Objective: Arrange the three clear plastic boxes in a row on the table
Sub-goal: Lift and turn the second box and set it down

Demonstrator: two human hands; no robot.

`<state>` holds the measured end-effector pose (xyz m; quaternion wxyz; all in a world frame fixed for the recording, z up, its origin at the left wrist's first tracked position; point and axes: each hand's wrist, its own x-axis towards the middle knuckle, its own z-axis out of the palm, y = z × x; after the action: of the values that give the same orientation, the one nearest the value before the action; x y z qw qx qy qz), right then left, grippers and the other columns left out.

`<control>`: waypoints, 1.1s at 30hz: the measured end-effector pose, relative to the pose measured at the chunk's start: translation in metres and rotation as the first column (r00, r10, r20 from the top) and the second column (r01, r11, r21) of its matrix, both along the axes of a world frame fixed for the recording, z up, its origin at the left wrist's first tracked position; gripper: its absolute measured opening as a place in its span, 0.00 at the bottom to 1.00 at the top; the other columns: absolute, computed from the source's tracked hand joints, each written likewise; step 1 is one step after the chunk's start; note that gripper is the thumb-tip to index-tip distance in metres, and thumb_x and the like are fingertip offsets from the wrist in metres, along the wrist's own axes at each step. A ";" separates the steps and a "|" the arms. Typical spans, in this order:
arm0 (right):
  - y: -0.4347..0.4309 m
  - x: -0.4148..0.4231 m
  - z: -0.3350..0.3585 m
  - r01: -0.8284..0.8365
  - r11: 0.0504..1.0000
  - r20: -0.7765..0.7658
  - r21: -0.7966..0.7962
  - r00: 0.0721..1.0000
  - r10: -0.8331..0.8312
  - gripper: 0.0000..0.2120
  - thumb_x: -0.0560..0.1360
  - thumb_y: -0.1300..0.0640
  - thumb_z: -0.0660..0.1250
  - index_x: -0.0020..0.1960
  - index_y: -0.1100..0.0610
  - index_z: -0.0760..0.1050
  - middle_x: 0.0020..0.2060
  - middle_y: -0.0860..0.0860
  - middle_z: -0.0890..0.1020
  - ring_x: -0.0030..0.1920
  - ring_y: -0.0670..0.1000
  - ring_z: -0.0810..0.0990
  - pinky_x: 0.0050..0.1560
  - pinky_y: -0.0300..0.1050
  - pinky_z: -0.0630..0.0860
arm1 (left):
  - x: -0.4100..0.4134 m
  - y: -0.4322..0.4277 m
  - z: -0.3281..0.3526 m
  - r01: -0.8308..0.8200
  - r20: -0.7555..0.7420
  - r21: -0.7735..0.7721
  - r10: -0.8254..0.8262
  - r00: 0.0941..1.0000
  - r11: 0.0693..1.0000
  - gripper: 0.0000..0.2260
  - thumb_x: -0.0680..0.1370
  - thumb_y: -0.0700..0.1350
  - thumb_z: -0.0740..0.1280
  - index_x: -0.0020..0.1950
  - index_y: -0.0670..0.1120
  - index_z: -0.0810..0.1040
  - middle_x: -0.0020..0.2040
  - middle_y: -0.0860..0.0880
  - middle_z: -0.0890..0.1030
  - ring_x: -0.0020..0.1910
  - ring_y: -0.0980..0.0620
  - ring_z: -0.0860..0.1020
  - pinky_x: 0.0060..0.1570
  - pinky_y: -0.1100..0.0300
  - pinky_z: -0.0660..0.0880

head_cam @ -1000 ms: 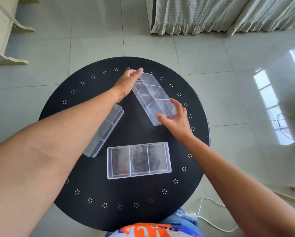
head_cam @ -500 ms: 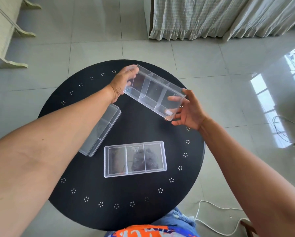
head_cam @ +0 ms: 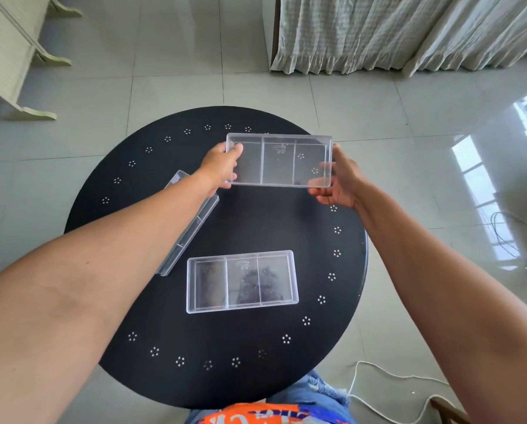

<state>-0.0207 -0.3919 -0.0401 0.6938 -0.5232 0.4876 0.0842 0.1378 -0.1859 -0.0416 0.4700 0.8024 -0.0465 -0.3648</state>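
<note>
Boxes first: 1 clear box is held over the table's far side, my left hand and right hand pinching its short ends to square it with the flat box nearer me. Box 3 lies skewed under my left forearm.

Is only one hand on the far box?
No, the left hand and right hand each grip an end of the far box.

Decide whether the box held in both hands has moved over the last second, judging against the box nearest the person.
Yes. The held box has turned from diagonal to parallel with the near box.
</note>
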 end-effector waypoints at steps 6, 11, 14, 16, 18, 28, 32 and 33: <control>0.004 0.010 -0.009 -0.041 0.983 -0.037 -0.178 0.999 0.035 0.30 0.81 0.33 0.46 0.65 0.55 0.70 0.47 0.60 0.80 0.35 0.57 0.79 0.38 0.46 0.76 | -0.009 -0.004 -0.010 -0.032 -0.024 0.092 0.035 0.999 0.995 0.19 0.82 0.56 0.56 0.69 0.48 0.70 0.46 0.47 0.73 0.45 0.44 0.77 0.53 0.47 0.80; 0.006 0.010 -0.022 -0.050 0.969 -0.087 -0.242 0.996 0.030 0.27 0.81 0.37 0.51 0.60 0.60 0.71 0.44 0.57 0.78 0.33 0.56 0.80 0.33 0.46 0.79 | -0.012 -0.008 -0.014 -0.042 0.001 0.147 0.042 0.999 0.988 0.18 0.80 0.53 0.60 0.66 0.45 0.70 0.42 0.49 0.72 0.43 0.45 0.74 0.42 0.52 0.77; 0.005 0.007 -0.032 -0.079 0.950 -0.156 -0.303 0.987 0.032 0.27 0.80 0.38 0.54 0.58 0.61 0.74 0.46 0.56 0.79 0.30 0.54 0.76 0.30 0.44 0.76 | -0.012 -0.009 -0.016 -0.026 -0.006 0.186 0.028 1.000 0.982 0.22 0.79 0.50 0.61 0.71 0.43 0.68 0.44 0.49 0.72 0.44 0.45 0.72 0.44 0.52 0.77; 0.004 0.006 -0.036 -0.066 0.942 -0.171 -0.329 0.985 0.010 0.24 0.80 0.39 0.56 0.54 0.59 0.75 0.44 0.55 0.79 0.30 0.52 0.73 0.30 0.44 0.74 | -0.012 -0.009 -0.020 -0.016 -0.006 0.210 0.017 1.000 0.978 0.24 0.79 0.51 0.62 0.72 0.43 0.68 0.48 0.48 0.74 0.44 0.45 0.74 0.49 0.51 0.80; 0.003 0.005 -0.039 -0.051 0.934 -0.178 -0.354 0.984 -0.013 0.22 0.80 0.40 0.58 0.51 0.59 0.76 0.42 0.55 0.78 0.30 0.52 0.73 0.28 0.43 0.74 | -0.013 -0.009 -0.022 -0.014 -0.004 0.226 0.015 1.000 0.974 0.22 0.78 0.51 0.62 0.70 0.42 0.70 0.50 0.47 0.75 0.44 0.44 0.74 0.51 0.48 0.81; 0.006 0.008 -0.047 0.030 0.935 -0.198 -0.354 0.975 -0.106 0.15 0.78 0.45 0.59 0.42 0.56 0.72 0.39 0.53 0.76 0.33 0.57 0.75 0.32 0.43 0.74 | -0.022 -0.013 -0.022 -0.003 0.076 0.329 -0.023 0.997 0.944 0.18 0.78 0.46 0.63 0.67 0.41 0.73 0.61 0.43 0.78 0.46 0.44 0.77 0.40 0.55 0.76; 0.010 0.011 -0.044 0.029 0.942 -0.184 -0.335 0.978 -0.096 0.15 0.79 0.47 0.59 0.38 0.54 0.70 0.35 0.51 0.75 0.40 0.57 0.75 0.31 0.41 0.71 | -0.023 -0.010 -0.019 -0.006 0.073 0.313 -0.017 0.997 0.950 0.16 0.77 0.45 0.62 0.63 0.43 0.75 0.54 0.44 0.79 0.43 0.45 0.76 0.41 0.55 0.77; 0.010 0.012 -0.044 0.022 0.942 -0.182 -0.334 0.979 -0.087 0.14 0.79 0.48 0.59 0.38 0.55 0.71 0.35 0.51 0.75 0.40 0.57 0.75 0.32 0.42 0.72 | -0.024 -0.009 -0.018 -0.008 0.070 0.299 -0.014 0.997 0.954 0.16 0.76 0.44 0.62 0.63 0.43 0.76 0.53 0.44 0.80 0.42 0.45 0.75 0.36 0.57 0.75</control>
<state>-0.0090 -0.3820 -0.0839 0.5475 -0.6075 0.5745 0.0327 0.1139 -0.1953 -0.0601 0.3406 0.8768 -0.0086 -0.3393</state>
